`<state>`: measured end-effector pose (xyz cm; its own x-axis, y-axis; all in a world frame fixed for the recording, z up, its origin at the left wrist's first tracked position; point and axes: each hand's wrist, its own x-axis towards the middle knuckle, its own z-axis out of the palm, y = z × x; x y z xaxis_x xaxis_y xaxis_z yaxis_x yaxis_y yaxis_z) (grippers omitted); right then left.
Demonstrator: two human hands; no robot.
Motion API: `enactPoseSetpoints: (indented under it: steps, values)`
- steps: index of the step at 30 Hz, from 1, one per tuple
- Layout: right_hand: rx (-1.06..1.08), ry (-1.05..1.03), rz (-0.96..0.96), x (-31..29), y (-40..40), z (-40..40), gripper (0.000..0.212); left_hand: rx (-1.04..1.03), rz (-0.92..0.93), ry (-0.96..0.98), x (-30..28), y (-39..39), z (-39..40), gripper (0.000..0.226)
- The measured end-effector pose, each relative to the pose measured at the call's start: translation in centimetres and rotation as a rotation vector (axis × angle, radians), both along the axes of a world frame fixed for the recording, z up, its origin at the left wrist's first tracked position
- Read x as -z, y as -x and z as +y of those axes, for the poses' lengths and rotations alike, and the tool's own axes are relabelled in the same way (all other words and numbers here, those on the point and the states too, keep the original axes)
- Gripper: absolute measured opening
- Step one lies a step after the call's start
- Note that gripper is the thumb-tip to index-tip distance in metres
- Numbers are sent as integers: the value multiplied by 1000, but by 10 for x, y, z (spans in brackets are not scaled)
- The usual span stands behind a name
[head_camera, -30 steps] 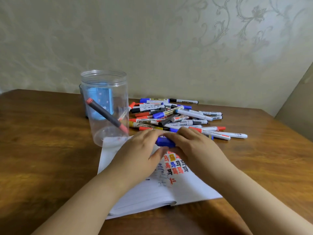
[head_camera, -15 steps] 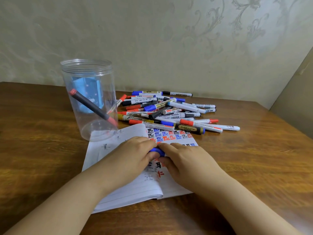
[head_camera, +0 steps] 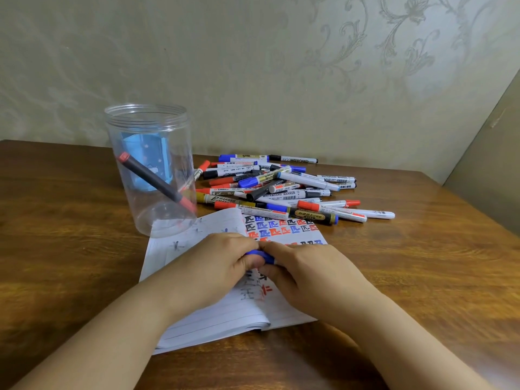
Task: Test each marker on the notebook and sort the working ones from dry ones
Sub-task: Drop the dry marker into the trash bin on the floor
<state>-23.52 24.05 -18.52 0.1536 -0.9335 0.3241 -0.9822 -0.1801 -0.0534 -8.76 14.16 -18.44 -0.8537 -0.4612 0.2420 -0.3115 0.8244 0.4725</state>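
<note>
Blue marker (head_camera: 260, 254) pinched between left hand (head_camera: 216, 266) and right hand (head_camera: 306, 273), above notebook (head_camera: 213, 319)

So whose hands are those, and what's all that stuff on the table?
The camera sits on a person's head and looks down, so you see their own two arms. The left hand and right hand hold one blue marker between them, over an open notebook full of red, blue and black test scribbles. Behind it lies a pile of markers waiting to be tried. The clear plastic jar on the left has one dark marker with red ends leaning inside. Everything rests on a brown wooden table.
</note>
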Motion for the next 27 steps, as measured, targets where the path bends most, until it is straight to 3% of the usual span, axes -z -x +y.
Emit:
enactPoseSetpoints:
  steps: [9,13,18,22,25,27]
  values:
    - [70,-150,-10,-3,1,-4,34,-53,-48,102,3,2,0,26]
    - [67,-126,8,2,-4,-2,28,-32,-73,49,3,0,-2,22]
    - [32,-3,35,2,2,-1,51,-50,-62,12,1,-1,-2,23]
    - [192,-158,-116,-7,1,2,57,-106,-48,38,0,-2,-2,27]
    - [191,-171,-356,-15,9,8,54,-181,-31,102,-2,-4,-4,29]
    - [222,-204,-382,-16,15,8,52,-208,-19,131,-4,-5,-4,26]
